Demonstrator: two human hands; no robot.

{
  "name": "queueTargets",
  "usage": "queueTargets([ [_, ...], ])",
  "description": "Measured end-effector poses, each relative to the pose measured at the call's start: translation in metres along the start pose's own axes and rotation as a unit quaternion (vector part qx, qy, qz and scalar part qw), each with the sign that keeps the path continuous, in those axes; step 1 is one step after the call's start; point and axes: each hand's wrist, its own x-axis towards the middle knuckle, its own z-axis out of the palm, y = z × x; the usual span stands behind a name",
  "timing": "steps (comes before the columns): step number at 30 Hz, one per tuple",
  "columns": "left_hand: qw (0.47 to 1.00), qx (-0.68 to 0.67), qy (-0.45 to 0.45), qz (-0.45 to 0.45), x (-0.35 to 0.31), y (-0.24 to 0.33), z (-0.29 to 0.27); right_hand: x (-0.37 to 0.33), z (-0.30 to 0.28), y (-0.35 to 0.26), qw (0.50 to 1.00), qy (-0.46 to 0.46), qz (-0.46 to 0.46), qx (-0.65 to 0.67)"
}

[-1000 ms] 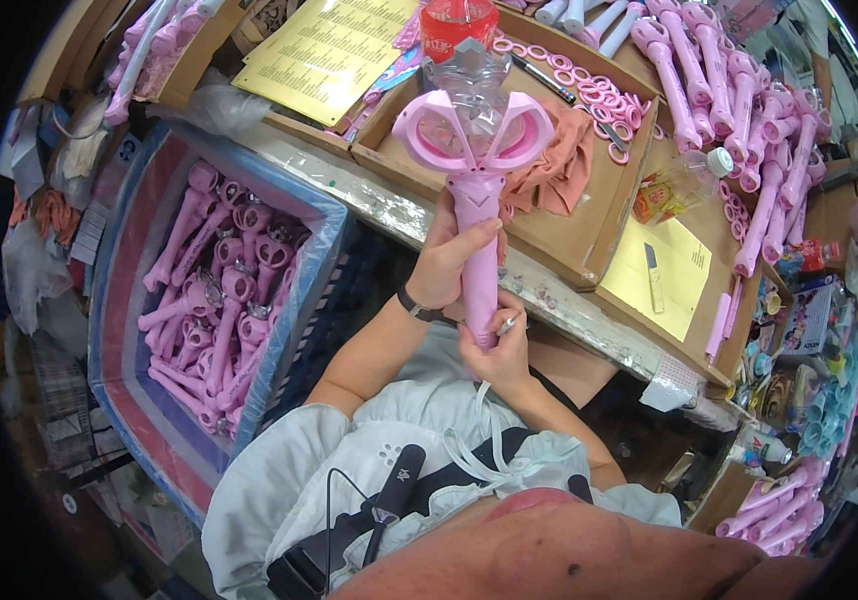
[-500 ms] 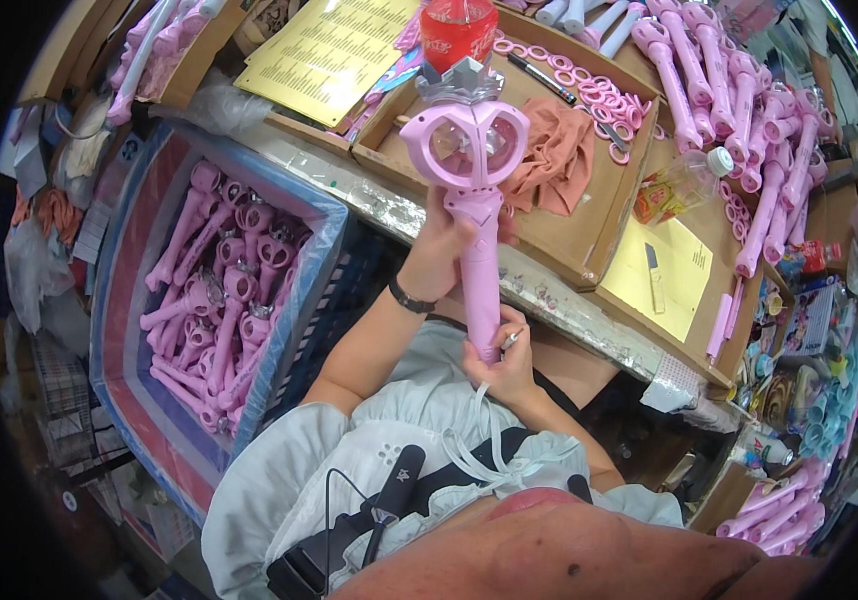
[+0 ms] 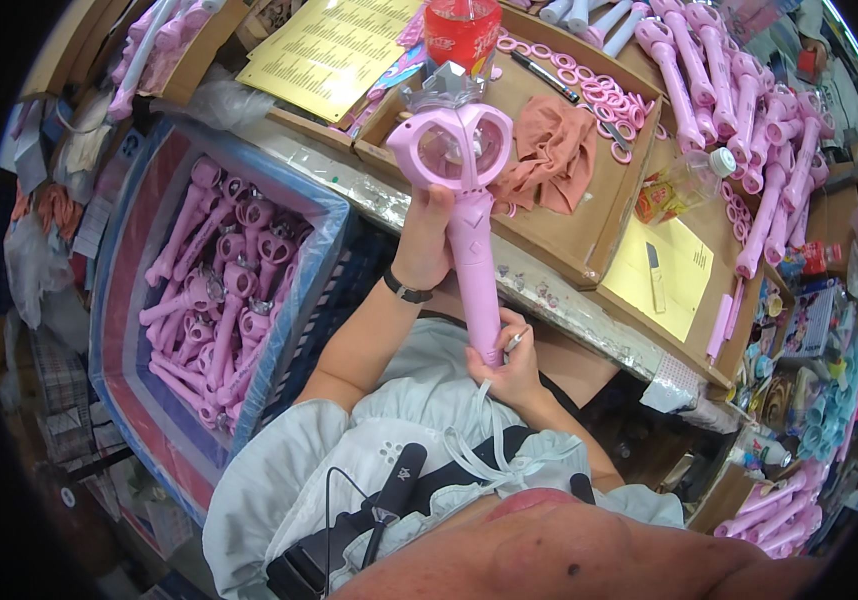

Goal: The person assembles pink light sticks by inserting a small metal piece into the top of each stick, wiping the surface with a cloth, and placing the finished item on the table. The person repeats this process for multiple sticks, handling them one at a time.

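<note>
A pink toy wand (image 3: 473, 270) with a two-windowed round head and a clear-silver crown is held up in front of my chest, tilted with its head away from me. My left hand (image 3: 427, 240) is closed round the upper handle, just under the head; part of its fingers is hidden behind the wand. Lower down, my right hand (image 3: 509, 368) grips the handle's bottom end. A thin whitish stick, perhaps a pen, pokes out between the right fingers.
On the left stands a lined blue crate (image 3: 327, 222) holding several pink wands. A cardboard tray (image 3: 574, 235) on the bench carries pink rings (image 3: 617, 105), an orange cloth (image 3: 552, 150) and a marker (image 3: 545, 77). Red-labelled bottle (image 3: 462, 38), yellow sheet (image 3: 684, 275), cutter (image 3: 656, 280) and piled wands (image 3: 744, 110) surround it.
The wand's head has swung a little to the left and its face has turned. My left hand has shifted slightly left with it; the right hand keeps its grip at the bottom.
</note>
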Motion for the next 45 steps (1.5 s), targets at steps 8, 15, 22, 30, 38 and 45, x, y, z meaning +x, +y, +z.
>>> queueTargets([
  [8, 0.985, 0.131, 0.076, 0.077, 0.022, 0.027, -0.008, 0.008, -0.031, -0.006, 0.846, -0.094, 0.197, 0.487],
  [15, 0.973, 0.192, 0.106, 0.070, 0.027, 0.032, -0.007, 0.014, -0.031, -0.016, 0.818, -0.097, 0.251, 0.508],
  [22, 0.968, 0.213, 0.098, 0.091, 0.023, 0.024, -0.013, 0.014, -0.032, -0.016, 0.783, -0.110, 0.256, 0.556],
  [30, 0.990, 0.046, 0.101, 0.084, 0.029, 0.017, -0.024, 0.024, -0.029, -0.028, 0.937, -0.024, 0.209, 0.279],
  [38, 0.949, 0.199, 0.151, 0.190, 0.025, 0.023, 0.007, 0.032, -0.028, -0.035, 0.956, 0.011, -0.028, -0.291],
  [45, 0.948, 0.212, 0.177, 0.157, 0.028, 0.025, 0.005, 0.029, -0.031, -0.034, 0.941, -0.004, -0.044, -0.336],
])
